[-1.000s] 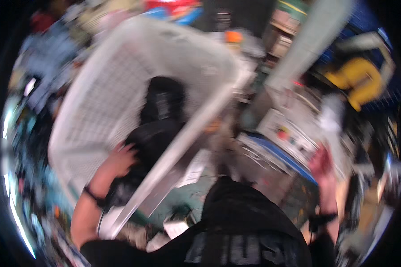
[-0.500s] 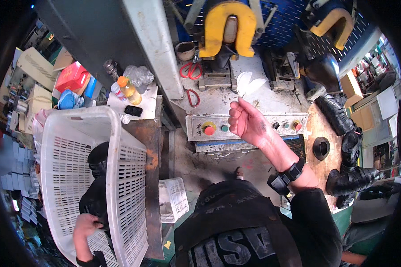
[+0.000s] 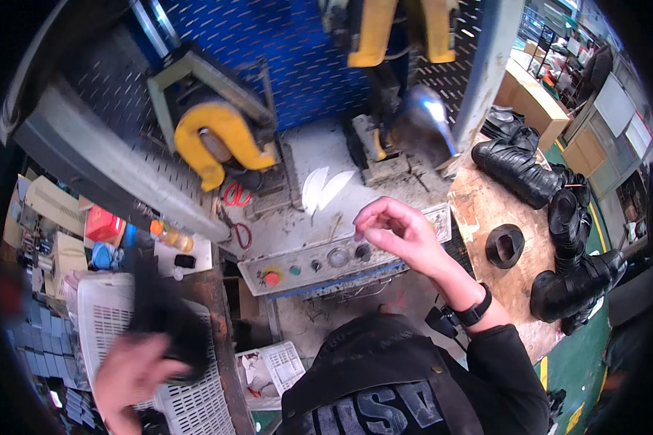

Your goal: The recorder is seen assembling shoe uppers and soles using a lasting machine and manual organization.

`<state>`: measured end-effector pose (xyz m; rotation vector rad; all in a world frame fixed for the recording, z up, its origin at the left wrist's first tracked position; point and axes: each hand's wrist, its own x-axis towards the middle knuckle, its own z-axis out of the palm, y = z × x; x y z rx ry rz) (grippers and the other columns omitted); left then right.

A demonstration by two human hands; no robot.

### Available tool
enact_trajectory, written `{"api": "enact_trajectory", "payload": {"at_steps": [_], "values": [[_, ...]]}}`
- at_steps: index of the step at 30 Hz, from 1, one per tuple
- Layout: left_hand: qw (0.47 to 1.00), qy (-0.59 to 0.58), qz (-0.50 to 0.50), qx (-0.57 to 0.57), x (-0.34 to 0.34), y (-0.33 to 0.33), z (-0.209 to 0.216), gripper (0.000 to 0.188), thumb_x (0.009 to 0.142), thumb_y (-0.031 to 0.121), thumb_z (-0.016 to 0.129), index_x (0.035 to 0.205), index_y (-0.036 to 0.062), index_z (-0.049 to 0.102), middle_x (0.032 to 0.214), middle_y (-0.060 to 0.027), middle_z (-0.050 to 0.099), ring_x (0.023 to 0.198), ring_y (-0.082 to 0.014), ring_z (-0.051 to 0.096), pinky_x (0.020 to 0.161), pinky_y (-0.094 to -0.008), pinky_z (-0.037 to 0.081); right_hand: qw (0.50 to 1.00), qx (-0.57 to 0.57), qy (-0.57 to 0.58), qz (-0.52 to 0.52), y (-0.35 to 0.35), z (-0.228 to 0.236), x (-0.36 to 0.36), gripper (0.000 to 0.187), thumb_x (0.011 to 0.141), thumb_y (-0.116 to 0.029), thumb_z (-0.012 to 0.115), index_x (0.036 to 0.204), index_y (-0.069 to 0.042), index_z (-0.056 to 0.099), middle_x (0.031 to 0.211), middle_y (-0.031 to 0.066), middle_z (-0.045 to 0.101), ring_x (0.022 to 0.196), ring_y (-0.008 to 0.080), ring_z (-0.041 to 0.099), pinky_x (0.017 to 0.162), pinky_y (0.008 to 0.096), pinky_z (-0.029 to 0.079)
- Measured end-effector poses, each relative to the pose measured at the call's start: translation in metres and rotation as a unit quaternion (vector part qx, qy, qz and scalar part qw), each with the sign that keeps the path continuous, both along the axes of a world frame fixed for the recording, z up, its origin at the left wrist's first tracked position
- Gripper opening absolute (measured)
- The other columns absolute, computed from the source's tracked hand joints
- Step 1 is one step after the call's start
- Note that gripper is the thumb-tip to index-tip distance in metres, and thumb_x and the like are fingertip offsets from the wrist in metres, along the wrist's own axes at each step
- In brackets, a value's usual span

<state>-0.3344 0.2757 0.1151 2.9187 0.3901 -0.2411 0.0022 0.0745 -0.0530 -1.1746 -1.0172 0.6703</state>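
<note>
My left hand (image 3: 134, 377), smeared by motion, grips a black boot upper (image 3: 168, 315) above the white plastic basket (image 3: 228, 395). The upper is blurred, with its tall part pointing away from me. Empty, my right hand (image 3: 395, 230) hovers over the machine's front panel (image 3: 334, 259), fingers loosely curved and thumb apart. Just beyond its fingertips, thin white leaf-shaped pieces (image 3: 325, 190) lie on the grey machine table (image 3: 268, 235), not touched by the hand.
Yellow horseshoe-shaped clamps (image 3: 214, 145) hang over the table, with a shiny dark last (image 3: 424, 119) to the right. Red-handled scissors (image 3: 237, 194) lie at left. Several black boots (image 3: 580, 286) and a black ring-shaped piece (image 3: 505, 246) rest on the wooden board (image 3: 479, 217).
My left hand has raised the black boot upper out of the basket. My right hand has drawn away from the white pieces. The view has swung to the right.
</note>
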Motion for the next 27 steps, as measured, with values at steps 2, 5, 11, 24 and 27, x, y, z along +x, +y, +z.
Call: {"api": "enact_trajectory", "payload": {"at_steps": [2,5,11,24,27], "values": [[0.973,0.063,-0.15,-0.164,0.099,-0.013,-0.021,0.032,0.077,0.018,0.07,0.103,0.0023,0.058,0.076,-0.0142,0.058,0.07,-0.0304,0.055,0.063,-0.0355,0.045,0.994,0.031,-0.094,-0.046,-0.026,0.005,0.018,0.036,0.088,-0.026,0.06,0.114,-0.003,0.055,0.102,0.0063,0.062,0.098,0.0153,0.057,0.088,0.03,0.043],[0.912,0.009,-0.223,-0.344,0.213,-0.045,-0.057,0.032,0.08,0.015,0.068,0.107,0.0003,0.057,0.093,-0.012,0.062,0.082,-0.0221,0.061,0.07,-0.0296,0.047,0.992,0.011,-0.128,-0.018,-0.068,-0.004,0.044,0.058,0.087,-0.04,0.058,0.13,-0.002,0.046,0.115,0.01,0.059,0.112,0.0218,0.052,0.1,0.0349,0.036],[0.789,-0.259,-0.073,-0.553,0.36,-0.079,-0.081,0.025,0.085,0.009,0.062,0.108,0.0006,0.061,0.1,-0.0028,0.061,0.089,-0.0082,0.055,0.081,-0.0226,0.043,0.964,0.036,0.248,-0.093,-0.119,-0.019,0.091,0.016,0.09,-0.021,0.06,0.095,-0.006,0.056,0.091,-0.003,0.06,0.087,0.0042,0.054,0.078,0.0217,0.044],[0.814,-0.218,0.023,-0.537,0.471,-0.052,-0.072,0.064,0.095,0.054,0.03,0.118,0.0013,0.058,0.113,-0.0103,0.061,0.105,-0.0173,0.057,0.095,-0.0293,0.041,0.9,0.12,0.356,-0.222,-0.036,-0.017,0.209,0.017,0.089,-0.026,0.061,0.08,-0.012,0.057,0.075,-0.0037,0.061,0.065,0.006,0.055,0.061,0.0213,0.043],[0.865,-0.21,-0.051,-0.453,0.468,-0.056,-0.083,0.054,0.094,0.048,0.042,0.116,0.0016,0.06,0.11,-0.0087,0.063,0.102,-0.0141,0.055,0.095,-0.0276,0.039,0.894,0.089,0.38,-0.222,-0.051,-0.022,0.191,0.017,0.089,-0.025,0.061,0.08,-0.011,0.056,0.076,-0.0026,0.061,0.066,0.0077,0.056,0.061,0.0228,0.044]]}}
